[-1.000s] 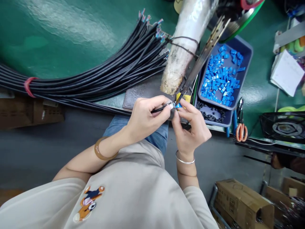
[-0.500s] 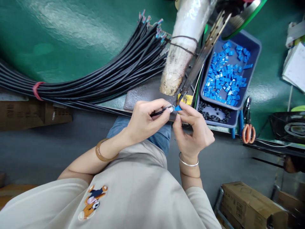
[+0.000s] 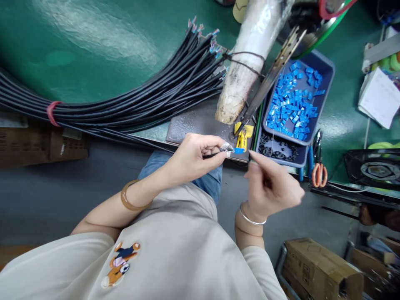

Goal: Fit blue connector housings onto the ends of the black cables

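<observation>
My left hand [image 3: 200, 156] is closed in a pinch on a black cable [image 3: 208, 156], close to its stripped end. White tape or a wrap shows on the fingertips. A small blue connector [image 3: 239, 151] sits at the cable's end, just beyond those fingers, beside a yellow fixture [image 3: 241, 141]. To the right of the connector, apart from it, my right hand [image 3: 271, 183] is slightly blurred. Its index finger stretches toward the connector, the thumb lies below with a gap between, and I see nothing held.
A bundle of black cables [image 3: 131, 112] lies to the left. A wrapped tube [image 3: 239, 75] and a metal bar [image 3: 268, 79] hang over the work spot. Blue connectors fill a grey bin [image 3: 326, 83]; small black parts lie below it. Orange-handled scissors [image 3: 319, 175] hang at the table edge.
My right hand has let go of the blue connector and drawn back to the right. My left hand keeps hold of the cable. More of the yellow fixture shows.
</observation>
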A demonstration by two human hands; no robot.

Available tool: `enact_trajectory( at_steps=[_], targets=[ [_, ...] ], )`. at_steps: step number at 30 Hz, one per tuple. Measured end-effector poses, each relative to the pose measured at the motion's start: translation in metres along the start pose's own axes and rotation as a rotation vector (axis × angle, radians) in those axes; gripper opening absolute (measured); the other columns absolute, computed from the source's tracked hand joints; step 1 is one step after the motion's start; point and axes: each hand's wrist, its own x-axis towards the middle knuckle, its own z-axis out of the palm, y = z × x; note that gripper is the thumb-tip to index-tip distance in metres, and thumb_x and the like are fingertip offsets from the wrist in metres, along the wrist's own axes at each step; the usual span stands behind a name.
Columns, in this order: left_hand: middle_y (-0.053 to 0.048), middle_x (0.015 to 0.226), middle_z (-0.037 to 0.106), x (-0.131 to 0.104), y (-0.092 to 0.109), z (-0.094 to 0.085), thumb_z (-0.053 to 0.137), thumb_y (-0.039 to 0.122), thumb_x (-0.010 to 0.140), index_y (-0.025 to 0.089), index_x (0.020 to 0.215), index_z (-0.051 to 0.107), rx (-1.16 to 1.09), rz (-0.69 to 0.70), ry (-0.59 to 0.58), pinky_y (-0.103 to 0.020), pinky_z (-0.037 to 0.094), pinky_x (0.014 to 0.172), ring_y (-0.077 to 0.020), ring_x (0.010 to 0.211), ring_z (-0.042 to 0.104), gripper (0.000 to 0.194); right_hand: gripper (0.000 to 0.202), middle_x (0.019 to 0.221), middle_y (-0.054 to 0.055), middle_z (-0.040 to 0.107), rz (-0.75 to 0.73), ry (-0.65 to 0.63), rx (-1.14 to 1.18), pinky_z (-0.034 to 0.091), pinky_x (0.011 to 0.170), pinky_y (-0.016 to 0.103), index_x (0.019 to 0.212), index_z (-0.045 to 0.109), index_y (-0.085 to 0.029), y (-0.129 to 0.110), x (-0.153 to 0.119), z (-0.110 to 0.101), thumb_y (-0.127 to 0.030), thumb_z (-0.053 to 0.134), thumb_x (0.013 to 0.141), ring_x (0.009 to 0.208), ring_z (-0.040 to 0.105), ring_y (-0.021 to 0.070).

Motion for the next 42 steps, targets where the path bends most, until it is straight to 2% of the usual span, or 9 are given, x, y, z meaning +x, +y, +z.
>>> enact_trajectory(
  at_steps=[3, 8, 13, 15, 18, 22, 27, 33, 42],
  targets=[
    [0.003, 0.056, 0.049, -0.001, 0.000, -0.002, 0.062, 0.019, 0.084, 0.011, 0.077, 0.066, -0.036, -0.009, -0.020, -0.020, 0.032, 0.046, -0.0060, 0.050, 0.040, 0.012, 0.022, 0.056, -0.008, 0.057, -0.142, -0.068, -0.109, 0.036, 0.051, 0.024, 0.110, 0.069, -0.025, 0.002, 0.000, 0.004, -0.022, 0.067, 0.088, 0.045, 0.046, 0.0057],
    [0.004, 0.055, 0.043, -0.002, -0.001, -0.002, 0.062, 0.024, 0.085, 0.012, 0.073, 0.063, -0.147, -0.078, -0.001, -0.020, 0.026, 0.043, -0.0050, 0.049, 0.033, 0.017, 0.017, 0.054, -0.008, 0.056, -0.145, -0.059, -0.050, 0.036, 0.050, 0.023, 0.103, 0.071, -0.024, 0.004, -0.004, 0.011, -0.020, 0.067, 0.087, 0.044, 0.044, 0.0054],
    [0.007, 0.051, 0.033, 0.002, 0.001, -0.001, 0.062, 0.020, 0.082, 0.014, 0.071, 0.060, -0.198, -0.079, 0.014, -0.020, 0.018, 0.042, -0.0045, 0.047, 0.025, 0.013, 0.030, 0.075, -0.003, 0.071, 0.060, 0.323, 0.215, 0.047, 0.043, 0.022, 0.121, 0.060, -0.023, 0.000, -0.009, 0.016, -0.016, 0.055, 0.092, 0.045, 0.059, 0.0078],
    [0.007, 0.051, 0.032, 0.004, 0.002, -0.001, 0.062, 0.020, 0.081, 0.014, 0.071, 0.058, -0.223, -0.099, 0.013, -0.020, 0.017, 0.042, -0.0042, 0.047, 0.024, 0.013, 0.033, 0.086, -0.001, 0.075, 0.093, 0.393, 0.309, 0.055, 0.047, 0.023, 0.125, 0.054, -0.022, 0.000, -0.009, 0.020, -0.013, 0.053, 0.093, 0.057, 0.070, 0.0114],
    [0.006, 0.053, 0.035, 0.006, 0.003, -0.001, 0.061, 0.021, 0.082, 0.014, 0.070, 0.058, -0.220, -0.133, 0.014, -0.019, 0.019, 0.044, -0.0039, 0.047, 0.026, 0.015, 0.024, 0.100, 0.001, 0.077, 0.069, 0.280, 0.263, 0.064, 0.067, 0.028, 0.108, 0.060, -0.021, -0.002, -0.009, 0.026, -0.008, 0.060, 0.089, 0.080, 0.077, 0.0162],
    [0.003, 0.058, 0.045, 0.008, 0.004, 0.000, 0.060, 0.022, 0.084, 0.013, 0.070, 0.061, -0.204, -0.158, 0.041, -0.018, 0.027, 0.047, -0.0043, 0.051, 0.035, 0.016, 0.018, 0.109, 0.002, 0.076, -0.036, 0.175, 0.085, 0.063, 0.080, 0.025, 0.093, 0.060, -0.020, -0.003, -0.009, 0.032, -0.007, 0.068, 0.083, 0.089, 0.076, 0.0134],
    [0.002, 0.061, 0.050, 0.012, 0.003, 0.004, 0.061, 0.018, 0.081, 0.014, 0.069, 0.061, -0.229, -0.148, 0.115, -0.017, 0.035, 0.051, -0.0050, 0.053, 0.042, 0.013, 0.016, 0.108, 0.002, 0.075, -0.058, 0.184, 0.063, 0.063, 0.078, 0.024, 0.092, 0.059, -0.021, 0.001, -0.005, 0.038, -0.009, 0.066, 0.084, 0.089, 0.075, 0.0130],
    [0.003, 0.059, 0.048, 0.013, 0.001, 0.006, 0.061, 0.018, 0.081, 0.014, 0.070, 0.061, -0.190, -0.097, 0.161, -0.017, 0.034, 0.048, -0.0045, 0.051, 0.040, 0.012, 0.017, 0.105, 0.003, 0.075, -0.042, 0.202, 0.104, 0.064, 0.077, 0.026, 0.091, 0.061, -0.021, 0.003, 0.000, 0.039, -0.008, 0.069, 0.082, 0.087, 0.074, 0.0141],
    [0.005, 0.056, 0.039, 0.013, 0.005, 0.001, 0.060, 0.016, 0.081, 0.014, 0.069, 0.058, -0.201, -0.110, 0.094, -0.018, 0.025, 0.045, -0.0041, 0.050, 0.031, 0.013, 0.020, 0.108, 0.002, 0.075, -0.036, 0.211, 0.140, 0.066, 0.075, 0.026, 0.088, 0.061, -0.022, -0.003, -0.002, 0.038, -0.007, 0.071, 0.079, 0.087, 0.075, 0.0144]
  ],
)
